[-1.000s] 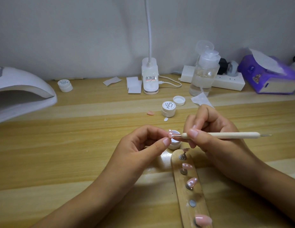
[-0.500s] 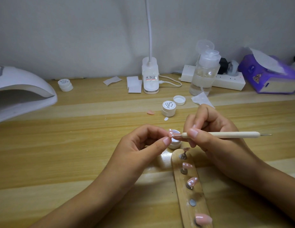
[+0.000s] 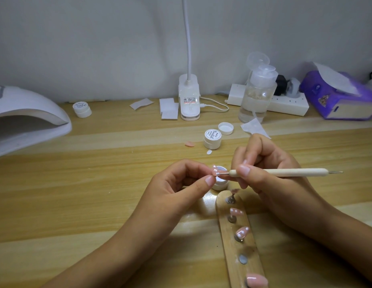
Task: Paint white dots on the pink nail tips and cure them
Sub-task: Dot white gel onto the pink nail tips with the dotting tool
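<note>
A pink tip [image 3: 214,171] is pinched between the thumb and fingers of the left hand [image 3: 181,183] and held up just beyond the far end of the holder [image 3: 230,254], so its face can be turned to the tool. White dots can be made out on it, though it is too small for a count. The tool [image 3: 285,172] is gripped pen-fashion near its front by the right hand [image 3: 264,177], with the metal point laid against the tip's lower edge. That short grip is judged to be for steadiness. The open pot [image 3: 221,183] is kept right at the holder's far end, under both hands and handy for reloading. On the holder, dotted tips [image 3: 242,231] are seen mid-board and a bare tip [image 3: 256,280] at the near end. One stud [image 3: 243,259] between them stands vacant, presumably this tip's seat. The lamp [image 3: 25,117] is parked far left of the holder, ready for curing.
</note>
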Demonstrator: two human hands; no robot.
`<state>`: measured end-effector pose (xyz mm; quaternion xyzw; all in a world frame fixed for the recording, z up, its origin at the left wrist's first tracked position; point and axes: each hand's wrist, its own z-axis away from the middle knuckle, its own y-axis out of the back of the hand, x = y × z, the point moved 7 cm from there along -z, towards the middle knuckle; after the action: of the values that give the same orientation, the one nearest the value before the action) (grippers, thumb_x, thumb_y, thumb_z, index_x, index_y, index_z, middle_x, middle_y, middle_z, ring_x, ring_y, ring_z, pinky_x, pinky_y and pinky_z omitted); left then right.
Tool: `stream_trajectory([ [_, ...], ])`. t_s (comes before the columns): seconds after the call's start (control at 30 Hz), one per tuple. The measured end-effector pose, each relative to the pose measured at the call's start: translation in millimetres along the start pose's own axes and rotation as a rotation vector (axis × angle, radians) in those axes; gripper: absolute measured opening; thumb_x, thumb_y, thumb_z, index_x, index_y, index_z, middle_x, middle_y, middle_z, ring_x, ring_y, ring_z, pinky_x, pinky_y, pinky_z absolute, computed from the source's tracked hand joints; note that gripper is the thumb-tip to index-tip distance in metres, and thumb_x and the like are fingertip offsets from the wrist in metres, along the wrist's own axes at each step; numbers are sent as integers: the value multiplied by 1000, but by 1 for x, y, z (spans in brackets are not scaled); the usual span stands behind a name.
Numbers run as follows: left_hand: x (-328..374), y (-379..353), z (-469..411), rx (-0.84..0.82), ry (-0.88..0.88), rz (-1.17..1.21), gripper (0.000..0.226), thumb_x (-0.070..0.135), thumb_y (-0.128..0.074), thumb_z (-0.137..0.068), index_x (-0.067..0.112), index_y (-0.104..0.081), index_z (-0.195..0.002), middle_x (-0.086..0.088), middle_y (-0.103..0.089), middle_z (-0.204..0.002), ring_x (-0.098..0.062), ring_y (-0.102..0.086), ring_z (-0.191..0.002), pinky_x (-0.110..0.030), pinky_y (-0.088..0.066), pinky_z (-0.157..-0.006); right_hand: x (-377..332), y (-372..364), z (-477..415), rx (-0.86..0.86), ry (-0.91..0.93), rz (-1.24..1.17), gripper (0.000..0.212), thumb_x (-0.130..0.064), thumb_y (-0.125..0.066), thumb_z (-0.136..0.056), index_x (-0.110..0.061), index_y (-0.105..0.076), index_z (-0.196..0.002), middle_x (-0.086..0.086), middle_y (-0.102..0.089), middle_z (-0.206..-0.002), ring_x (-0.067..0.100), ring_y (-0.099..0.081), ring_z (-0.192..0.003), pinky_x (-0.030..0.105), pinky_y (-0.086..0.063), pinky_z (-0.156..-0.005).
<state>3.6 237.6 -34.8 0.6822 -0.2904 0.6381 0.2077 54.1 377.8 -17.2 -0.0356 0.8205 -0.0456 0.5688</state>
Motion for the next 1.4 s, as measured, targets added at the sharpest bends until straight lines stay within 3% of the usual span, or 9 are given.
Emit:
stream_trajectory([
  [0.3, -1, 1, 0, 1, -3, -4, 4, 23, -71, -78, 27, -72, -80, 10, -69, -77, 2, -59, -71, -10, -45, -67, 4, 2, 0, 6, -13, 3, 13, -20, -66, -82, -24, -56, -76, -4, -59, -73, 9, -55, -65, 21, -48, -66],
  [0.43, -2, 2, 0, 9, 6, -4, 7, 21, -69, -77, 26, -73, -81, 9, -69, -78, 2, -59, -71, -10, -46, -67, 7, 4, -3, 22, -79, -98, 13, -20, -69, -80, -23, -57, -74, -3, -58, -70, 9, -60, -67, 41, -47, -80],
  [0.57, -6, 5, 0, 67, 28, 71, 10, 21, -69, -76, 26, -75, -83, 2, -74, -81, -1, -62, -71, -11, -47, -65, 8, 10, -10, 86, -169, -317, 14, -20, -60, -82, -22, -57, -68, -3, -51, -62, 9, -49, -60, 23, -50, -65],
  [0.73, -1, 11, 5, 154, -18, 159, 7, 21, -71, -75, 22, -74, -82, 0, -74, -89, -4, -62, -77, -13, -48, -68, 14, 27, -15, 243, -248, -463, 22, -24, -57, -85, -25, -61, -64, -7, -46, -64, 7, -37, -57, 18, -43, -56],
  [0.83, 29, -1, 17, 10, -294, -188, 6, 30, -75, -76, 25, -75, -79, 12, -58, -83, -11, -52, -77, -19, -42, -67, 18, 33, -18, 300, -270, -546, 23, -25, -59, -86, -23, -65, -64, -8, -46, -64, 6, -35, -55, 16, -38, -53],
  [0.93, 44, -30, 32, -225, -575, -615, 12, 29, -71, -82, 20, -77, -78, 10, -45, -77, -3, -47, -67, -12, -35, -63, 20, 37, -19, 331, -278, -562, 24, -25, -58, -86, -22, -67, -64, -9, -45, -65, 5, -34, -54, 15, -29, -48],
  [1.07, 33, -43, 39, -335, -642, -773, 17, 28, -68, -88, 19, -77, -77, 18, -43, -75, 14, -39, -69, -6, -28, -68, 21, 39, -19, 343, -291, -541, 27, -25, -58, -86, -23, -68, -61, -9, -46, -65, 4, -33, -54, 15, -26, -45],
  [1.27, 17, -44, 41, -382, -675, -961, 4, 30, -74, -85, 27, -77, -84, 11, -43, -64, 5, -28, -65, -14, -28, -54, 22, 40, -19, 332, -282, -504, 24, -27, -58, -87, -24, -66, -65, -10, -46, -62, 4, -33, -54, 15, -27, -45],
  [1.4, 17, -36, 39, -419, -650, -946, 11, 32, -71, -87, 26, -77, -80, 11, -43, -60, 4, -29, -61, -16, -30, -49, 23, 45, -18, 346, -224, -422, 8, -19, -60, -87, -20, -58, -80, -8, -41, -56, 4, -36, -51, 16, -32, -46],
])
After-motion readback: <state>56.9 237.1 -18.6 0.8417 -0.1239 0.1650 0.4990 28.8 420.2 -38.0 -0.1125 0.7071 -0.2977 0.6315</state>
